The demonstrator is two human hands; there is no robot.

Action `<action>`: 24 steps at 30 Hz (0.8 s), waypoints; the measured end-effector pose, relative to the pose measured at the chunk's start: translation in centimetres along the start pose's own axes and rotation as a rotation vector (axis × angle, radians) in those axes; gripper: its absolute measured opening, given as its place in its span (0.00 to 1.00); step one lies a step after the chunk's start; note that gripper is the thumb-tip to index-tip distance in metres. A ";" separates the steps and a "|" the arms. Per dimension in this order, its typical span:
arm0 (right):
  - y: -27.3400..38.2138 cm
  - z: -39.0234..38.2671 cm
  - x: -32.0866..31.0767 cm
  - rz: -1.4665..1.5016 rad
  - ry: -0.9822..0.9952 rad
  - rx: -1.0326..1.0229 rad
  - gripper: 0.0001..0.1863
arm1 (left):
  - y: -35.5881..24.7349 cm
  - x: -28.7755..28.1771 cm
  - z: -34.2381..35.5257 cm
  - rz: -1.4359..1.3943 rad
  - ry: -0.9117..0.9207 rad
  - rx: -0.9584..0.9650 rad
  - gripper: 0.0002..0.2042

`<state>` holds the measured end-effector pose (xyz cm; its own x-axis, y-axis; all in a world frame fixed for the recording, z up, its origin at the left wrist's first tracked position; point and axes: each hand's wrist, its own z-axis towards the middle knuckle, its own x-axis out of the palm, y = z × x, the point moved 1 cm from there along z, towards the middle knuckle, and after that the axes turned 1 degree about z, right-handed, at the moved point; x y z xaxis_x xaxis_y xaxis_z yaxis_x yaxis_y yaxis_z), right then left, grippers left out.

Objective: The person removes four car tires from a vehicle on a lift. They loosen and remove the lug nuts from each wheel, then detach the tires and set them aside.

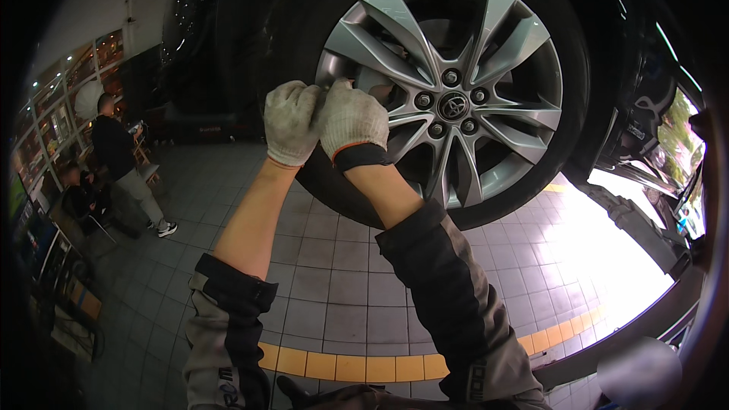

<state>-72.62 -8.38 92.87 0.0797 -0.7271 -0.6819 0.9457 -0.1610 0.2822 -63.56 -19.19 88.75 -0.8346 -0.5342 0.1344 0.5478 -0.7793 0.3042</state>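
Note:
A silver multi-spoke car wheel (497,64) with a black tyre (575,68) hangs raised in front of me. Several wheel nuts (452,77) sit around its centre cap (453,107). Both my hands wear off-white knitted gloves and are side by side at the wheel's left edge. My left hand (291,123) is curled into a fist in front of the tyre sidewall. Touching it or very close, my right hand (354,119) is closed too, over the rim's left side. Whatever the fingers grip, if anything, is hidden by the gloves.
Grey tiles (345,317) cover the floor, crossed by a yellow tile strip (349,368). At the left, one person stands (120,140) and another sits (82,193). A dark lift-like arm (638,224) is at the right, below the dark car body.

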 end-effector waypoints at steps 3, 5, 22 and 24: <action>0.1 -0.1 -0.2 -0.014 -0.030 -0.010 0.13 | 0.0 0.0 -0.1 0.009 0.005 -0.005 0.09; 0.4 -0.2 -1.0 -0.006 -0.021 -0.015 0.13 | 0.1 0.0 -0.2 0.019 0.019 -0.008 0.08; -23.1 -12.3 -2.2 0.153 -0.125 0.278 0.16 | -2.5 0.5 3.7 0.294 0.319 0.002 0.16; -25.6 -14.3 -0.1 0.180 -0.204 0.175 0.15 | -3.1 0.9 4.7 0.354 0.394 0.020 0.17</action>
<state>-92.31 5.30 76.09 0.1591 -0.8700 -0.4666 0.8523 -0.1176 0.5097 -66.23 -15.74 92.35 -0.5115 -0.8492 -0.1312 0.7878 -0.5244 0.3230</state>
